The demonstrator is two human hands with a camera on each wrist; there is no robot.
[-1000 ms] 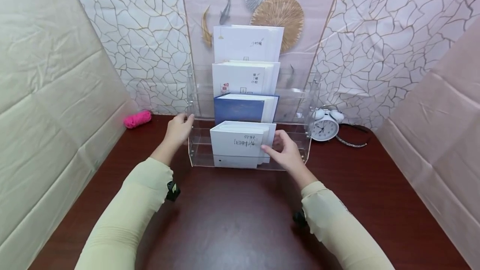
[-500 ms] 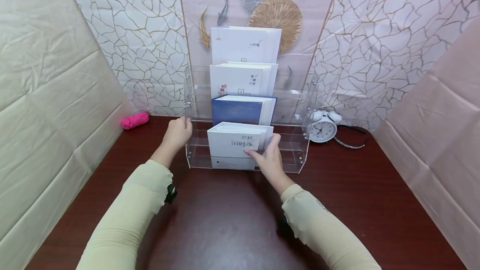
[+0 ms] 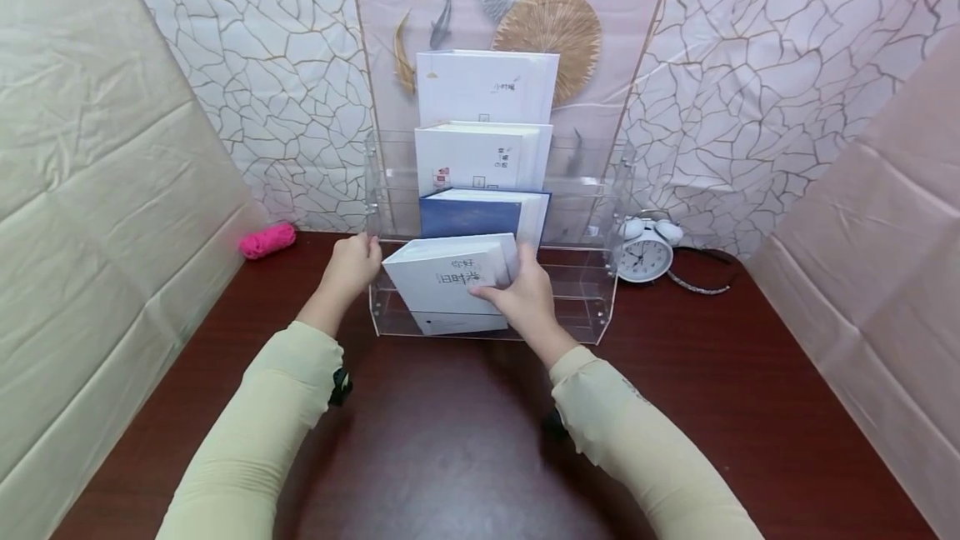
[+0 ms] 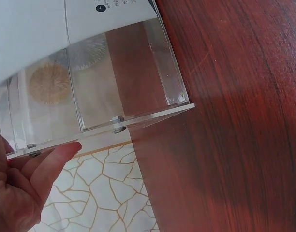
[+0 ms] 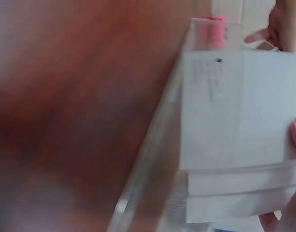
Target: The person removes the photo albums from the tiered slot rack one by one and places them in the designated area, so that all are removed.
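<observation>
A clear acrylic rack (image 3: 585, 307) holds books in stepped rows. The right hand (image 3: 525, 294) grips the front white book (image 3: 442, 290) at its right side, thumb on the cover and fingers behind; the book tilts to the left. In the right wrist view, the white book (image 5: 215, 111) lies over more white covers, with the thumb at its edge. The left hand (image 3: 351, 265) holds the rack's left side panel, which the left wrist view shows pinched by the left hand (image 4: 27, 186). Behind stand a blue book (image 3: 472, 217) and two white books (image 3: 457, 152).
A white alarm clock (image 3: 645, 255) stands right of the rack, with a dark headband (image 3: 697, 286) beside it. A pink bundle (image 3: 267, 241) lies at the back left. Fabric walls enclose the dark red table (image 3: 450, 440).
The right hand has moved left and taken a further grip on the front white book, which has shifted left and tilted. The left hand stays at the rack's side.
</observation>
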